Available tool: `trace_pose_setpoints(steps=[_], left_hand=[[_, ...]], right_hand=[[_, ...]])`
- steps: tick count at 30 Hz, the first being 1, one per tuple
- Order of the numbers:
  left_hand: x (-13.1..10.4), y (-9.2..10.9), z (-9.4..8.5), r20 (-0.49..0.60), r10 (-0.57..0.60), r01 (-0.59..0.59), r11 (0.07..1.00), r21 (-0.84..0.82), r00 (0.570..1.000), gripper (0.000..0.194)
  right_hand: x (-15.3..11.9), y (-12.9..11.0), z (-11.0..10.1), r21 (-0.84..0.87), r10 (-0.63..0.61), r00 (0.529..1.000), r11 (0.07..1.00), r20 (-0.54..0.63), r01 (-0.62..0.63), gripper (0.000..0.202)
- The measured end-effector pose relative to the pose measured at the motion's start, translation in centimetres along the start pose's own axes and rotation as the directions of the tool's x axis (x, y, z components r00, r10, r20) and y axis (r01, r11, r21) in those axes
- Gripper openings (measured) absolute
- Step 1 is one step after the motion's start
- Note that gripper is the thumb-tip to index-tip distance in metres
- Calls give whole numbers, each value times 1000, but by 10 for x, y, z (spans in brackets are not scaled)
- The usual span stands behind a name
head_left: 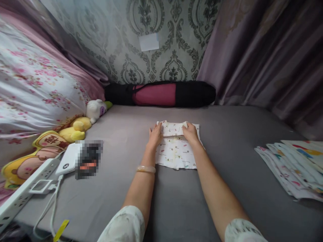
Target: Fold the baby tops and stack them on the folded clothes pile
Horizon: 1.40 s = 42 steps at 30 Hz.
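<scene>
A white cloth (175, 153) with small coloured prints lies on the grey bed sheet, and its far part is folded over into a band. It may be a small garment, but its kind does not show clearly. At the left end of the band, my left hand (155, 135) grips the edge, a pale bangle (145, 169) round its wrist. My right hand (190, 131) has the band's right end between thumb and fingers. Some fingertips of both hands are hidden by the fabric.
Folded printed cloths (295, 168) are stacked at the right. Left are a power strip (25, 190), a white power bank (69, 158) with cables, a pixelated item (88, 159) and plush toys (75, 129). A black and pink long bag (156, 94) lies along the wall.
</scene>
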<state>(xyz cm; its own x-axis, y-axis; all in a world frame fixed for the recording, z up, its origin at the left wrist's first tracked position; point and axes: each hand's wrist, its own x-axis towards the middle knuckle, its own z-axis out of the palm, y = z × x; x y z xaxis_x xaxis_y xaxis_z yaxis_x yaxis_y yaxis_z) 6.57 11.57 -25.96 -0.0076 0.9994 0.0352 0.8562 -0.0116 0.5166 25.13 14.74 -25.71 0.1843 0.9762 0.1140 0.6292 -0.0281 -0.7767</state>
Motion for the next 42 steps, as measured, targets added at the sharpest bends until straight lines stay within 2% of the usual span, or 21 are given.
trace_pose_setpoints(steps=[3,8,11,13,15,17,19,22,26,32,37,42], left_hand=[[-1,0,1,8,11,-11,999,38,1000,70],[1,-4,4,3,29,-29,995,96,1000,60],[1,3,5,-31,43,-38,988,151,999,56],[1,13,7,-91,106,-86,976,202,990,53],[0,25,11,-124,206,-170,953,249,971,51],[0,33,16,-97,276,-242,932,270,956,50],[1,35,20,-47,281,-258,926,275,959,51],[1,29,24,8,227,-220,930,294,974,52],[3,22,25,48,174,-180,926,331,983,53],[3,21,26,-44,20,-6,950,312,999,61],[2,15,20,-75,-50,69,959,274,996,67],[4,10,18,-73,-83,99,963,252,994,63]], right_hand=[[-7,-3,-6,-213,-3,1000,977,-15,0,37],[-20,-5,-11,-376,-26,1000,927,-14,19,39],[-24,-8,-13,-462,-59,996,887,-65,22,40],[-26,-12,-11,-483,-129,988,873,-84,73,42],[-27,-15,-5,-454,-260,966,860,6,235,45],[-28,-17,5,-373,-374,912,832,170,411,48],[-29,-16,15,-304,-400,868,822,295,482,51],[-33,-13,25,-295,-357,857,830,371,473,55],[-36,-11,25,-362,-295,868,819,399,445,57],[-37,-8,22,-505,-236,924,783,301,364,57],[-30,1,17,-571,-169,960,776,223,269,58],[-23,13,3,-604,-92,984,780,151,166,55]])
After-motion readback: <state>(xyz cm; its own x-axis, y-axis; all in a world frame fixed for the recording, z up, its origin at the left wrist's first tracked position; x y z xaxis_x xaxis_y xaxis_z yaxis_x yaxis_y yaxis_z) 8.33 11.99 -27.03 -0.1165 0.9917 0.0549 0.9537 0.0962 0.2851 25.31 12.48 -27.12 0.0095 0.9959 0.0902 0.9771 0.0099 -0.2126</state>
